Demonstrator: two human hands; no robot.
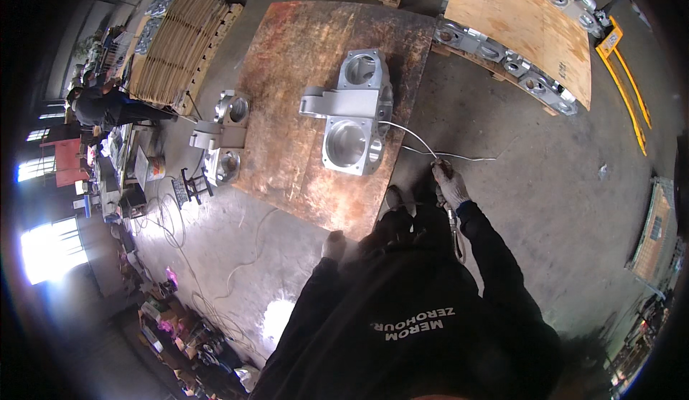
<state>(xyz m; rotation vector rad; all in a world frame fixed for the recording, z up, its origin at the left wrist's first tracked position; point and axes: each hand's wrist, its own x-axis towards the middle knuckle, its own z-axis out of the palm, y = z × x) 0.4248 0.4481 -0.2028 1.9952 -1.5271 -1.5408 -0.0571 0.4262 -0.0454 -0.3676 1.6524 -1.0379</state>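
Note:
A large grey metal casting (352, 113) with two round bores and a side arm lies on the worn, rust-brown tabletop (287, 149). My right hand (451, 187), in a light glove, is closed round an air blow gun (452, 217) whose body is mostly hidden by the fingers. Its long thin nozzle tube (413, 131) reaches up to the casting's right side, near the lower bore. My left hand (334, 245), also gloved, hangs low by the table's near edge, apart from the casting. Its fingers are too indistinct to read.
Another casting (222, 138) stands off the table's left edge. Boards and castings are stacked on pallets at far left (183, 48) and far right (517, 26). A yellow pallet-jack handle (624, 77) stands at right. Hoses (176, 220) trail over the floor; a person (108, 105) works at far left.

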